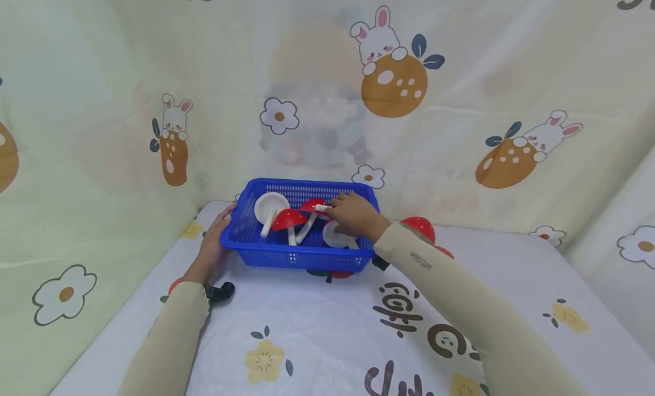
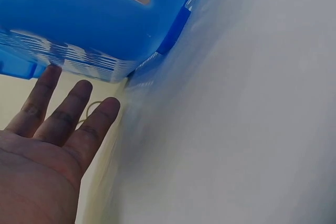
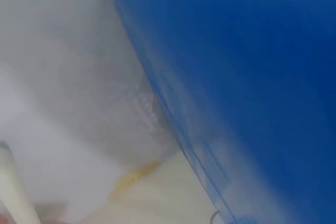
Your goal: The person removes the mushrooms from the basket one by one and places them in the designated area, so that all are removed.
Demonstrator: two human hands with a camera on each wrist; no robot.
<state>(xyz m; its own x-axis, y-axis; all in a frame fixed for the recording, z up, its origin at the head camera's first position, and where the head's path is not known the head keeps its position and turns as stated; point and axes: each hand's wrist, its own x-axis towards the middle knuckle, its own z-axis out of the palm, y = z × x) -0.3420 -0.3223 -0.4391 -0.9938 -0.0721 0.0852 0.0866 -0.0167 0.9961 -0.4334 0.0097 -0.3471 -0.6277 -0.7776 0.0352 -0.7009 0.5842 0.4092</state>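
Observation:
A blue plastic basket (image 1: 302, 258) stands on the table and holds several toy mushrooms with red dotted caps and white stems. One red-capped mushroom (image 1: 289, 218) is upright near the front; another lies upside down (image 1: 271, 205) at the left. Over the basket's right half, my right hand (image 1: 353, 214) grips a toy mushroom by its white stem (image 1: 322, 208), its fingers hiding the rest. Below that hand a pale cap underside (image 1: 335, 235) shows. My left hand (image 1: 212, 245) rests along the basket's left side, fingers spread and straight in the left wrist view.
Right of the basket, partly behind my right forearm, red dotted caps (image 1: 421, 227) show on the table. A white stem (image 3: 16, 190) lies there in the right wrist view. A patterned cloth (image 1: 317, 71) hangs close behind the basket, and a printed cloth (image 1: 307, 316) covers the table.

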